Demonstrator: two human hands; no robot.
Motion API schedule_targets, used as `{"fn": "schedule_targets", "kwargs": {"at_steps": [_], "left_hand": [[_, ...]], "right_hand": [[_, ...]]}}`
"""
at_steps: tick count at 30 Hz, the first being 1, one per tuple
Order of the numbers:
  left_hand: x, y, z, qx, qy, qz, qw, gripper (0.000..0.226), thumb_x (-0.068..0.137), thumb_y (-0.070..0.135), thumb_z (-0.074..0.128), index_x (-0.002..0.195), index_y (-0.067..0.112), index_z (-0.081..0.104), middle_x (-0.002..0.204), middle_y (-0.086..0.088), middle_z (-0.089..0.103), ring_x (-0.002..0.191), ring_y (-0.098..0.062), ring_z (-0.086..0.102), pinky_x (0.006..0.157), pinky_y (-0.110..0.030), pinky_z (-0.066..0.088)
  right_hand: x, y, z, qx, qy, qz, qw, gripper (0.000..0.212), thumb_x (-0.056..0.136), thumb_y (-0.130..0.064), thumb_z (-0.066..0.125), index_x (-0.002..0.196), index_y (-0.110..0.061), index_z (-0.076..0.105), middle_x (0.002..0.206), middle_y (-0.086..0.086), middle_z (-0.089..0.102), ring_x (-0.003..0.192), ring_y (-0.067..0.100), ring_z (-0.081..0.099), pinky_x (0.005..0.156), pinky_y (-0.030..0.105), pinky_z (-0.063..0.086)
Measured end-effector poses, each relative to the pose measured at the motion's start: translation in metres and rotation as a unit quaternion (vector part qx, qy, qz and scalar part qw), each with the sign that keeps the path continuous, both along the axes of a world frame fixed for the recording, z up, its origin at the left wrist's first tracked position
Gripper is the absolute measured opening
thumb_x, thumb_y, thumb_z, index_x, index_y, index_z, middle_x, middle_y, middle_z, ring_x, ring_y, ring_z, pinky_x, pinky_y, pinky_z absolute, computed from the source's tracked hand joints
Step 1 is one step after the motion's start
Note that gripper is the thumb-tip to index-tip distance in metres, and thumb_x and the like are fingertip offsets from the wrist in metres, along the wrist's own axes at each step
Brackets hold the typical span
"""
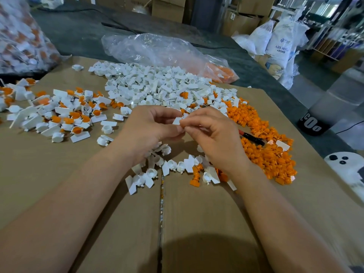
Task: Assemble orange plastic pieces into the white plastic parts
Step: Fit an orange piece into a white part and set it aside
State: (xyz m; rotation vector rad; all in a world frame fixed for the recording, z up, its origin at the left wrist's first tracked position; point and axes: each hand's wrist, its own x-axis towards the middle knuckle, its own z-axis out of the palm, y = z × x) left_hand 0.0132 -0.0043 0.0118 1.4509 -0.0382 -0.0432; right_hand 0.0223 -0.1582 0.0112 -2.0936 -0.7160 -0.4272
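Though mostly finger-hidden — white part point(176, 121).

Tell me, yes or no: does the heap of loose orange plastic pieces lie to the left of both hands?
No, the heap of loose orange plastic pieces lies on the brown cardboard right of the right hand.
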Motion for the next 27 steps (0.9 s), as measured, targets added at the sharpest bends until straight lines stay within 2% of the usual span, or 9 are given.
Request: {"fn": "schedule_targets", "kwargs": {"at_steps": [3,7,12,14,16,18,20,23,27], "left_hand": [[0.0005,0.0004,0.0003,0.012,-0.012,0.002,1.000,0.031,0.069,-0.015,0.067,0.084,0.012,0.068,0.083,-0.012,0.067,0.066,-0.014,0.069,0.060,-0.019,0.055],[0.0014,0.0015,0.0001,0.028,-0.032,0.019,0.999,0.035,0.065,-0.014,0.071,0.080,0.018,0.069,0.064,0.005,0.067,0.062,-0.012,0.067,0.059,-0.018,0.054],[-0.0003,0.0004,0.0003,0.050,-0.056,0.046,0.996,0.038,0.062,-0.010,0.075,0.076,0.024,0.069,0.080,-0.006,0.061,0.071,-0.012,0.062,0.060,-0.019,0.055],[-0.0005,0.0004,0.0006,0.067,-0.061,0.048,0.995,0.037,0.063,-0.009,0.076,0.078,0.024,0.069,0.084,-0.011,0.063,0.076,-0.016,0.063,0.064,-0.023,0.057],[0.0000,0.0001,0.0020,0.037,-0.052,0.039,0.997,0.032,0.068,-0.010,0.072,0.080,0.020,0.070,0.086,-0.016,0.066,0.077,-0.023,0.066,0.070,-0.028,0.059],[0.0006,0.0000,0.0037,-0.036,-0.028,0.025,0.999,0.027,0.075,-0.012,0.063,0.081,0.014,0.070,0.078,-0.011,0.070,0.070,-0.021,0.069,0.065,-0.024,0.058],[0.0017,0.0001,0.0040,-0.061,-0.023,0.012,0.998,0.025,0.078,-0.013,0.059,0.083,0.010,0.069,0.070,-0.004,0.071,0.065,-0.016,0.069,0.062,-0.020,0.056],[0.0013,0.0009,0.0035,-0.078,-0.024,-0.005,0.997,0.024,0.070,-0.010,0.062,0.085,0.008,0.068,0.070,-0.002,0.070,0.066,-0.014,0.069,0.063,-0.019,0.056],[0.0014,0.0012,0.0038,-0.113,-0.008,-0.007,0.993,0.034,0.055,0.000,0.064,0.089,0.005,0.067,0.079,-0.010,0.067,0.067,-0.014,0.069,0.062,-0.020,0.055]], "right_hand": [[-0.0020,0.0022,0.0012,0.062,0.052,0.007,0.997,0.026,0.079,0.003,0.065,0.093,-0.019,0.066,0.089,-0.008,0.058,0.085,-0.004,0.057,0.077,0.012,0.047],[-0.0026,0.0033,0.0024,0.101,0.094,0.015,0.990,0.028,0.077,0.005,0.067,0.088,-0.021,0.064,0.089,-0.005,0.060,0.084,-0.001,0.060,0.079,0.016,0.050],[-0.0016,0.0031,0.0028,0.117,0.093,0.028,0.988,0.024,0.078,0.001,0.067,0.096,-0.015,0.065,0.089,-0.003,0.062,0.084,-0.002,0.059,0.073,0.014,0.047],[-0.0013,0.0035,0.0025,0.118,0.093,0.028,0.988,0.026,0.077,0.001,0.067,0.097,-0.016,0.065,0.089,-0.004,0.062,0.083,-0.003,0.059,0.073,0.013,0.048],[-0.0011,0.0036,0.0028,0.134,0.106,0.028,0.985,0.030,0.077,0.002,0.068,0.095,-0.021,0.063,0.087,-0.010,0.063,0.080,-0.004,0.061,0.071,0.012,0.049],[-0.0007,0.0028,0.0030,0.162,0.128,0.036,0.978,0.029,0.076,0.003,0.067,0.091,-0.021,0.062,0.076,-0.017,0.066,0.074,-0.005,0.063,0.067,0.011,0.049],[-0.0005,0.0019,0.0016,0.167,0.136,0.032,0.976,0.026,0.077,0.002,0.067,0.094,-0.017,0.064,0.073,-0.017,0.067,0.074,-0.002,0.065,0.068,0.012,0.050],[-0.0014,0.0025,-0.0003,0.159,0.118,0.010,0.980,0.032,0.077,-0.002,0.068,0.107,-0.012,0.062,0.084,-0.006,0.067,0.081,0.002,0.065,0.075,0.016,0.052],[-0.0021,0.0038,-0.0009,0.145,0.088,0.001,0.985,0.035,0.078,-0.004,0.067,0.111,-0.012,0.058,0.091,-0.004,0.066,0.085,0.002,0.064,0.079,0.016,0.051]]}}
